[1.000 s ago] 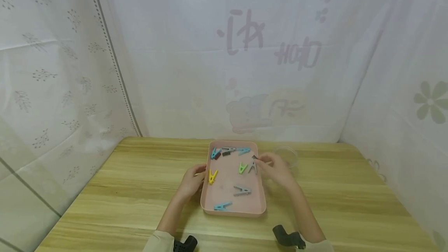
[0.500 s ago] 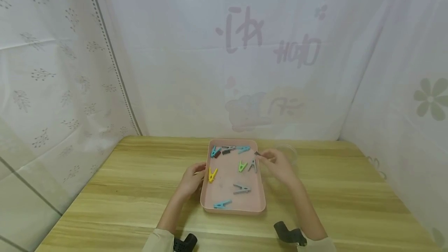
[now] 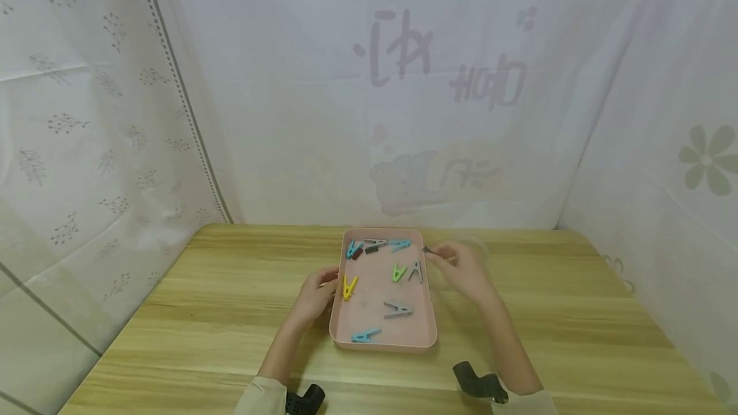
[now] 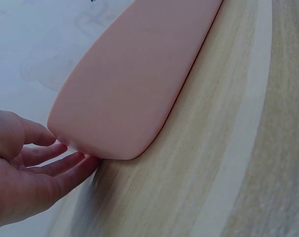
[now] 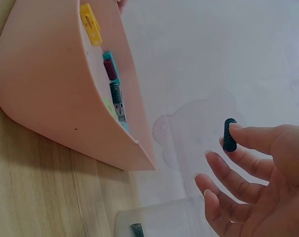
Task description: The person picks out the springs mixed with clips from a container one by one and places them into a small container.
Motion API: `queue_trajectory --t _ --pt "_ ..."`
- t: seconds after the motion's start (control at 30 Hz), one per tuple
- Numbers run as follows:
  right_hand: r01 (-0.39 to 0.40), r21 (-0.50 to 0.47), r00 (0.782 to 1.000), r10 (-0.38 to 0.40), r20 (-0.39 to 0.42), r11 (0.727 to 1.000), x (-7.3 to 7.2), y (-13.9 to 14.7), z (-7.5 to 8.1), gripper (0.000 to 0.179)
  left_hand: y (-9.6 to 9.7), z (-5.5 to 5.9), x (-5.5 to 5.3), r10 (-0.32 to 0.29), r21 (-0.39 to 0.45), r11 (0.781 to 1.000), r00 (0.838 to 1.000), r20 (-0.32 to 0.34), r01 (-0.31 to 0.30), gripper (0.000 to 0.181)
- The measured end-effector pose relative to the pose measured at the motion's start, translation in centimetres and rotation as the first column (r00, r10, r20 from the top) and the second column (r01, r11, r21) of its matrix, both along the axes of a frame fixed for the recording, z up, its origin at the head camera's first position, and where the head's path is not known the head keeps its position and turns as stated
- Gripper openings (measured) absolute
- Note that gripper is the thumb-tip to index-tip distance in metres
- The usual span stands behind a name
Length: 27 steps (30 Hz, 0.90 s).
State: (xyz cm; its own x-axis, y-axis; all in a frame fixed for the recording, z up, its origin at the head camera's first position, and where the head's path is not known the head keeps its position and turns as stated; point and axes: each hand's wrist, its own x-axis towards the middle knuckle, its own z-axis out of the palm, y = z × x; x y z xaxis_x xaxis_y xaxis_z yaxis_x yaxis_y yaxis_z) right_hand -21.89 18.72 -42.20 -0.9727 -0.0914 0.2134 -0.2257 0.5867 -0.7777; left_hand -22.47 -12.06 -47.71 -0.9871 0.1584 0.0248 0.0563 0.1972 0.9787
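My right hand (image 3: 466, 268) is just beyond the right rim of a pink tray (image 3: 383, 347). Between its thumb and forefinger it pinches a small dark ridged cylinder (image 5: 230, 134), while the other fingers spread loosely. My left hand (image 3: 314, 296) rests its fingertips against the tray's left outer wall, fingers slightly bent. Clothespins lie in the tray: a yellow clothespin (image 3: 349, 288), a green clothespin (image 3: 398, 273), and several blue and grey ones. Near its far end are a maroon ridged cylinder (image 5: 110, 69) and a dark ridged cylinder (image 5: 115, 92).
A clear round container (image 5: 162, 212) stands on the wooden table (image 3: 230, 312) right of the tray, partly behind my right hand. Another dark ridged piece (image 5: 137, 230) shows inside it. Patterned white curtain (image 3: 288, 114) hangs behind the table.
My right hand has moved slightly right, carrying the dark ridged cylinder from over the tray to its right rim. The left hand and the clothespins stay where they were.
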Motion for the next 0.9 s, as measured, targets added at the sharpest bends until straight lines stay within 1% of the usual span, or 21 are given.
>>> queue_trajectory --t 0.3,0.6,0.7,0.9 --pt "0.016 0.002 0.999 -0.016 -0.041 1.0 0.0 0.4 0.2 0.028 0.1 0.1 0.1 0.004 -0.001 1.0 1.0 0.011 -0.004 0.041" --pt "0.04 0.028 0.994 -0.037 -0.098 0.999 0.3 1.3 0.7 0.029 0.1 0.2 0.1 -0.007 0.013 1.0 1.0 0.01 0.006 0.041" --pt "0.052 0.035 0.995 -0.048 -0.091 0.998 0.4 1.5 0.8 0.028 0.0 0.3 0.2 -0.01 0.021 1.0 1.0 0.017 0.009 0.042" --pt "0.08 0.054 0.996 -0.079 -0.031 0.995 0.7 1.9 1.1 0.03 0.0 0.3 0.2 -0.012 0.027 1.0 1.0 0.019 0.011 0.042"
